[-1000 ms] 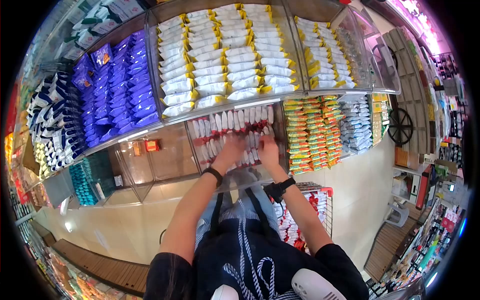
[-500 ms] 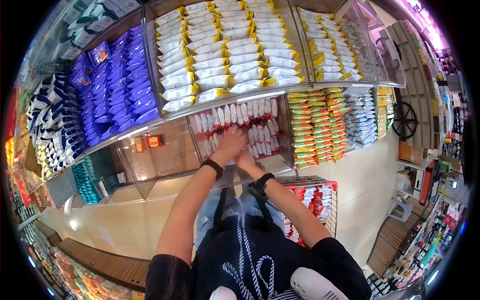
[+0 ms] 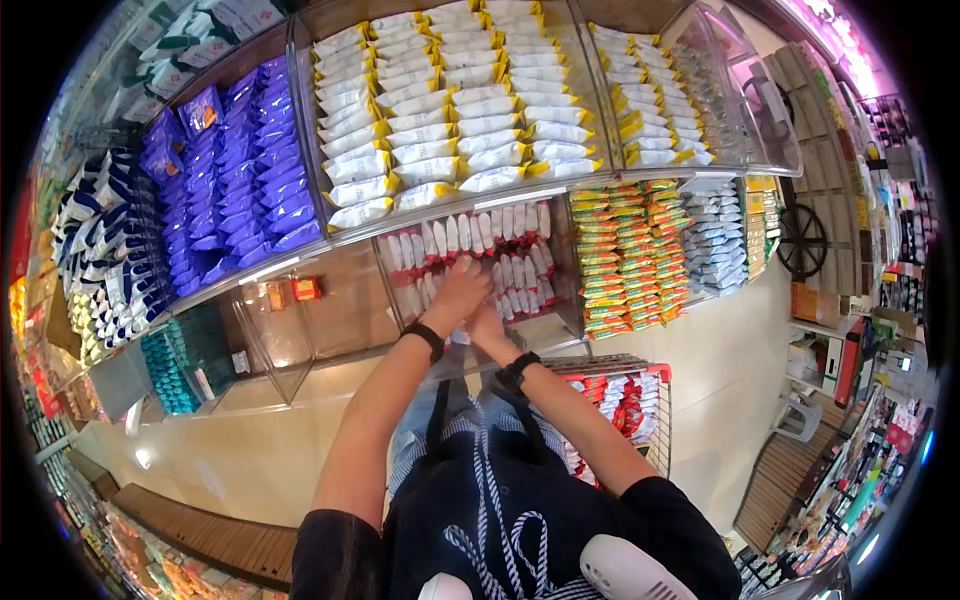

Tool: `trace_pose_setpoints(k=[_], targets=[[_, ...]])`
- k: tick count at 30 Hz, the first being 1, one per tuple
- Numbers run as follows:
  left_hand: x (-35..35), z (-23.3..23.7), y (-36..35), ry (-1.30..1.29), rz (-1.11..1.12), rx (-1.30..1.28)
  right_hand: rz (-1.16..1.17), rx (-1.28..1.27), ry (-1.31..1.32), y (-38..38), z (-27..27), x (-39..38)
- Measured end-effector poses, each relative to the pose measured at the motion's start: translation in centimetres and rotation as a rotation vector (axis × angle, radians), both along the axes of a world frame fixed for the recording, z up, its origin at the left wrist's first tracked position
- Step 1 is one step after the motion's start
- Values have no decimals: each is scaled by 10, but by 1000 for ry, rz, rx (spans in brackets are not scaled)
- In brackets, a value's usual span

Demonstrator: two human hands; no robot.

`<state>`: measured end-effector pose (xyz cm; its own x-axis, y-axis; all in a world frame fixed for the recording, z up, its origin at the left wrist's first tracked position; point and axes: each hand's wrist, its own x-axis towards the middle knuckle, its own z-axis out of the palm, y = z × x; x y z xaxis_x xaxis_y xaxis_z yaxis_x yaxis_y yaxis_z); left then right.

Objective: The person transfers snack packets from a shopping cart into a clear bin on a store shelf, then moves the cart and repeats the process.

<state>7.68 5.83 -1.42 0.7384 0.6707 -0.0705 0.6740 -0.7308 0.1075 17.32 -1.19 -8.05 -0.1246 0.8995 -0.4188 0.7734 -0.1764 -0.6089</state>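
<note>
Both hands are close together inside a clear-walled bin of small white packets with red ends [image 3: 515, 275]. My left hand [image 3: 462, 293] lies over the packets with its fingers curled in. What it holds, if anything, is hidden. Just below and to the right, my right hand [image 3: 486, 324] touches or nearly touches the left one. Its fingertips are hidden behind the left hand and among the packets. The packets stand in two rough rows, one behind the other. Each wrist wears a black band.
Above are bins of yellow-ended white packets [image 3: 460, 105] and purple packets [image 3: 235, 170]. To the right stand green-and-orange packets [image 3: 625, 260] and pale blue ones [image 3: 713, 240]. A cart [image 3: 662, 415] with red and white packets is by my right side. A small red-orange packet [image 3: 306, 288] lies left.
The view has shifted slightly. Both hands stay together over the same packets, the right one drawn a little closer to the left.
</note>
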Motion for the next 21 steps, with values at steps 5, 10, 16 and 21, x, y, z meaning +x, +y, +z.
trace_pose_setpoints(k=[5,10,16,21], targets=[[1,0,-2,19,15,40,74,-195,-227,14,72,42],[5,-16,-10,114,200,-172,-355,90,187,34,128,66],[10,-53,-19,135,316,-167,-405,201,176,64,72,47],[7,-22,-18,43,254,-142,-290,342,30,61,48,54]])
